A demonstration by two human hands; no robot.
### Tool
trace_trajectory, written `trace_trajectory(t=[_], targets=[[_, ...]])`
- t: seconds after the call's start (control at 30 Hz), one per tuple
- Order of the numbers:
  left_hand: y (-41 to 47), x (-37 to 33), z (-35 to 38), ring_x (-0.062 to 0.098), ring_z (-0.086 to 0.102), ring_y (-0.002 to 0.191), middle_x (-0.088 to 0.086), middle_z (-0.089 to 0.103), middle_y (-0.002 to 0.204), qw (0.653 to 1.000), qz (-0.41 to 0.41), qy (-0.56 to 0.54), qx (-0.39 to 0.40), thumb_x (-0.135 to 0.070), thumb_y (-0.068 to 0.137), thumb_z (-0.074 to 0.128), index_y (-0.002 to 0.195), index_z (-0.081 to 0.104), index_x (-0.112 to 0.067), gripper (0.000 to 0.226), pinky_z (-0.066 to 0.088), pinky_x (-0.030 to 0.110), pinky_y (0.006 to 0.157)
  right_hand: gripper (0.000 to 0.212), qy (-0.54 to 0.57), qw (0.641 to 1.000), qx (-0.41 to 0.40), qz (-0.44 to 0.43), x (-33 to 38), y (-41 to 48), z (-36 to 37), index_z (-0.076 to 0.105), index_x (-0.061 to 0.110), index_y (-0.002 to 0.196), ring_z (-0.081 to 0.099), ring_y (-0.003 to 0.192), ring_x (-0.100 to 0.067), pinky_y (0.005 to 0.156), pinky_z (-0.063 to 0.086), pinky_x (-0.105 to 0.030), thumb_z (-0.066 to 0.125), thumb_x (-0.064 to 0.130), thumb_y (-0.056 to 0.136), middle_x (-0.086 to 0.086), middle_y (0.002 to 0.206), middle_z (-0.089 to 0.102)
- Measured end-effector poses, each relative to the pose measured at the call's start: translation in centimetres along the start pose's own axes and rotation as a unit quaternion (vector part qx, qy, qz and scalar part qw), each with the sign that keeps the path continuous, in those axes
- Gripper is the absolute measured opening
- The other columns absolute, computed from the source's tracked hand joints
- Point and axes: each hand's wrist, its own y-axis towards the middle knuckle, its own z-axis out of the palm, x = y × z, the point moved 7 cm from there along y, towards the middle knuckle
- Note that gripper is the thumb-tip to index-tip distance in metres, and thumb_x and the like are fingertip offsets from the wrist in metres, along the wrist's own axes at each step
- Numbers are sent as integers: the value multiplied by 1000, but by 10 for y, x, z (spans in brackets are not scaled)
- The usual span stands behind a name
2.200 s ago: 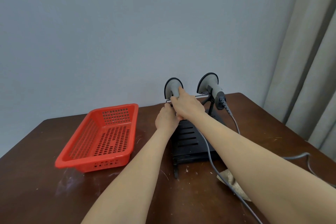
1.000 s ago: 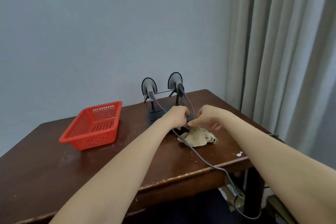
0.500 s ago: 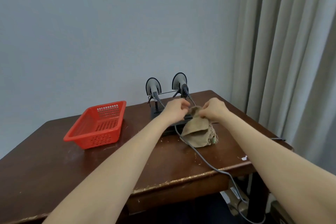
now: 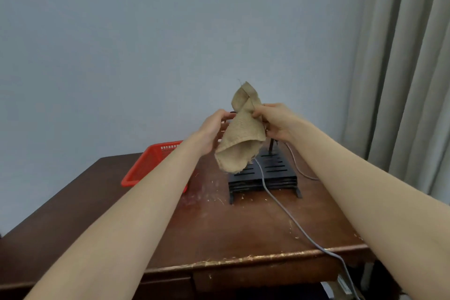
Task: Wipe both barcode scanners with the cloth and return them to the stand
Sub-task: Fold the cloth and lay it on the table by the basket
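Cloth (image 4: pixel 241 134) raised off table (image 4: pixel 219 231), screening stand (image 4: pixel 275 175), red basket (image 4: pixel 151 165) half-hidden

A red plastic basket (image 4: pixel 146 168) with perforated walls sits on the dark brown wooden desk (image 4: pixel 219 226), below and to the left of the fingers (image 4: pixel 265 109), partly hidden by a forearm. Pale crumbs and fibres (image 4: pixel 214 200) are strewn over the desk below the fingers, nearer the camera. A plain blue-grey wall (image 4: pixel 146 44) rises behind them, and a grey pleated curtain (image 4: pixel 401 68) hangs well to their right.
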Motion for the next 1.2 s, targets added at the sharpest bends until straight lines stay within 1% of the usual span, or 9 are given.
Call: trace_trajectory(t=[0.17, 0.33, 0.5, 0.63, 0.7, 0.8, 0.9, 1.03, 1.2], targets=[[-16, 32, -31, 16, 48, 65, 3, 51, 71, 999, -22, 23, -26, -12, 87, 46, 77, 56, -14, 15, 38, 29, 63, 18, -44, 996, 63, 40, -41, 13, 51, 58, 13, 77, 54, 67, -14, 52, 44, -25, 51, 0, 88, -3, 74, 56], [-19, 54, -63, 13, 45, 58, 3, 48, 67, 994, -13, 74, -73, -7, 87, 53, 82, 59, -12, 9, 36, 24, 56, 20, -130, 990, 55, 19, -63, 26, 76, 55, 17, 70, 52, 64, -13, 60, 46, -27, 57, 10, 89, -2, 70, 55], [-17, 62, -95, 20, 58, 81, 3, 61, 84, 986, -23, 60, -154, -22, 88, 52, 81, 63, -17, 14, 48, 35, 79, 15, -159, 986, 46, -6, -58, 38, 80, 60, 19, 77, 51, 75, -18, 67, 42, -30, 55, 10, 88, -4, 81, 58], [-14, 63, -104, 21, 64, 97, 1, 68, 98, 985, -37, 0, -169, -28, 95, 43, 101, 63, -15, 24, 52, 40, 89, 27, -130, 990, 45, 4, -60, 46, 81, 60, 14, 117, 52, 82, -17, 81, 48, -37, 55, 11, 90, -3, 99, 57], [-12, 66, -105, 19, 63, 100, -1, 67, 101, 987, -43, -6, -153, -32, 95, 48, 108, 62, -13, 27, 50, 40, 93, 27, -125, 992, 35, 1, -61, 47, 81, 59, 11, 117, 54, 86, -16, 79, 47, -33, 59, 13, 90, -4, 101, 59], [-12, 70, -100, 18, 64, 99, 4, 69, 105, 993, -32, 9, -111, -25, 90, 62, 111, 63, -8, 27, 48, 38, 93, 29, -57, 997, 25, 36, -71, 49, 81, 59, 8, 116, 57, 87, -21, 79, 50, -37, 63, 13, 88, -8, 98, 61], [-11, 71, -107, 23, 63, 104, 11, 68, 110, 986, -6, -23, -162, -20, 90, 62, 110, 64, -4, 26, 47, 39, 96, 43, 103, 987, 14, 120, -87, 42, 80, 51, 8, 118, 62, 82, -25, 69, 51, -33, 73, 18, 81, -12, 93, 63], [-3, 69, -118, 22, 64, 106, 11, 67, 114, 973, 11, -102, -206, -24, 90, 63, 111, 63, -6, 28, 49, 38, 98, 53, 230, 953, 52, 190, -104, 30, 83, 38, 17, 112, 63, 102, -37, 90, 52, -46, 77, 19, 77, -27, 107, 58], [0, 61, -117, 22, 63, 106, 9, 67, 113, 973, 32, -112, -200, -24, 92, 60, 100, 63, -13, 14, 49, 37, 96, 65, -8, 971, 137, 194, -114, 22, 93, 53, 11, 123, 61, 106, -28, 90, 51, -43, 81, 36, 70, -13, 120, 62]])
